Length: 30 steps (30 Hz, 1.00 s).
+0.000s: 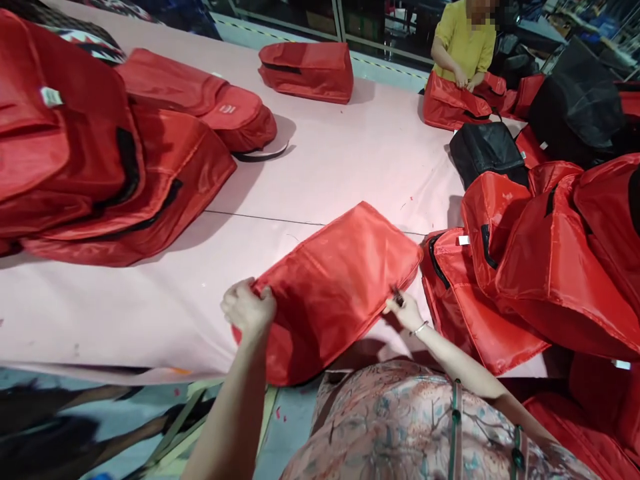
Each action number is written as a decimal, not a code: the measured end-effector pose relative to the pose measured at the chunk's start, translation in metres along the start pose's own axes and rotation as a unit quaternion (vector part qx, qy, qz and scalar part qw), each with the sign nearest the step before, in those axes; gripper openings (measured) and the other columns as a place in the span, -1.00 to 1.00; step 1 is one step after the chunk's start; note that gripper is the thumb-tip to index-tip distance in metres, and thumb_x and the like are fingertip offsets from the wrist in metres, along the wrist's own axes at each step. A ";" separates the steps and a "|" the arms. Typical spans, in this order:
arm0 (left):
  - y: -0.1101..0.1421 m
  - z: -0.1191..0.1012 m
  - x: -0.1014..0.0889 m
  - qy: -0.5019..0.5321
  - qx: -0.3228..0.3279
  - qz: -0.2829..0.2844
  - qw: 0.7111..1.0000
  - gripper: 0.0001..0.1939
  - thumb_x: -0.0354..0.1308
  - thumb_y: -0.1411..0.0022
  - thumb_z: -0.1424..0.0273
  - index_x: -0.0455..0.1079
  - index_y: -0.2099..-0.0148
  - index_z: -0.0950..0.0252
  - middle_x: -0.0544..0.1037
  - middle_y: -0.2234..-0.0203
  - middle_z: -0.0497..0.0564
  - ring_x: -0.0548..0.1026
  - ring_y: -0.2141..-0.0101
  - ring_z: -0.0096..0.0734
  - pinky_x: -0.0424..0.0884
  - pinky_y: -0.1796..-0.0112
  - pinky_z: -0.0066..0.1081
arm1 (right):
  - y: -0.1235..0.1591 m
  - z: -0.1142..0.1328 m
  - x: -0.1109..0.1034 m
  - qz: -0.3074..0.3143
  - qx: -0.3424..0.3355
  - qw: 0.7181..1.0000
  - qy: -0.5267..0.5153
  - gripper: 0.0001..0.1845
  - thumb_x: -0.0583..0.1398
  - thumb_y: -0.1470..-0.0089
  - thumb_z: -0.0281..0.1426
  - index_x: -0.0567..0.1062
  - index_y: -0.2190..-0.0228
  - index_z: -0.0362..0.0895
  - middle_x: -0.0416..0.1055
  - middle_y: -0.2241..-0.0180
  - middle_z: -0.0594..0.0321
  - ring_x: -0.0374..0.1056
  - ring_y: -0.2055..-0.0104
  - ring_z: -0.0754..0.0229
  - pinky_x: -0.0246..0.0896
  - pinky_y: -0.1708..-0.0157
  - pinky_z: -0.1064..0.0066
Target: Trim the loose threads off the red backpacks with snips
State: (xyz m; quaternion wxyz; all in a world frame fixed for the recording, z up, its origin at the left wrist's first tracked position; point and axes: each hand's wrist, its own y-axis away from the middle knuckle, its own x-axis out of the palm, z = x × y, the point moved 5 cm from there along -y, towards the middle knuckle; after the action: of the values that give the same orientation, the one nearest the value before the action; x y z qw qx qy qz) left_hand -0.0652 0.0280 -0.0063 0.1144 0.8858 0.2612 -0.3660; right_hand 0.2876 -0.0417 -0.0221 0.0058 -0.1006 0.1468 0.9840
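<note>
A red fabric bag (340,280) lies flattened at a slant in front of me, its lower left end hanging over the table's near edge. My left hand (249,307) is closed on the bag's left edge, thumb on top. At the bag's near right edge, my right hand (404,312) is closed around a pair of small dark thread snips (397,296), whose tips lie over the seam. Much of the snips is hidden in the fingers. A thin bracelet circles the right wrist.
Red bags (170,180) are heaped at the left, and more red bags (555,260) at the right beside a black bag (487,153). One red bag (310,73) stands at the pink table's (370,160) far side. Another person (465,40) handles a bag at the far right.
</note>
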 end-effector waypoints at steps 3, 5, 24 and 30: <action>0.018 -0.030 0.009 0.011 0.071 0.035 0.997 -0.77 0.08 -0.04 0.35 0.38 0.22 0.29 0.49 0.34 0.08 0.42 0.23 -0.18 0.29 0.08 -0.21 | 0.030 0.009 0.034 0.135 -0.028 0.990 0.008 -0.80 0.21 0.13 -0.23 0.48 0.49 -0.11 0.39 0.64 0.35 0.30 0.53 0.24 0.17 0.50 0.47; 0.040 -0.036 0.017 -0.005 0.094 0.073 0.993 -0.78 0.07 -0.05 0.32 0.39 0.23 0.26 0.50 0.31 0.08 0.41 0.18 -0.15 0.27 0.05 -0.20 | 0.038 0.017 0.034 0.158 -0.038 0.987 0.005 -0.80 0.22 0.12 -0.24 0.50 0.47 -0.10 0.42 0.59 0.33 0.31 0.52 0.25 0.18 0.47 0.48; 0.197 0.067 -0.007 0.048 -0.129 -0.057 0.989 -0.62 -0.09 -0.13 0.04 0.20 0.13 0.18 0.38 0.25 0.09 0.41 0.17 -0.18 0.37 0.17 -0.14 | 0.015 0.041 0.011 0.109 -0.078 0.979 0.152 -0.80 0.21 0.11 -0.35 0.27 0.60 -0.09 0.12 0.67 0.46 0.01 0.60 0.37 -0.14 0.55 0.51; 0.202 0.099 0.054 0.381 -0.423 0.145 0.809 -0.45 -0.32 -0.08 -0.14 0.21 0.36 0.20 0.41 0.46 0.11 0.45 0.34 -0.18 0.41 0.33 -0.10 | -0.004 0.095 0.039 0.127 0.014 0.986 -0.104 -0.65 0.25 0.19 -0.23 0.17 0.64 -0.10 0.05 0.72 0.52 -0.01 0.66 0.42 -0.13 0.63 0.55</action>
State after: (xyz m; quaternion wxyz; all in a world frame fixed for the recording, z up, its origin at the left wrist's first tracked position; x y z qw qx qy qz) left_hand 0.0193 -0.1592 -0.1122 0.4207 0.8459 0.2813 0.1684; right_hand 0.2304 -0.0113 0.0579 -0.1022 0.0218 0.1703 0.9798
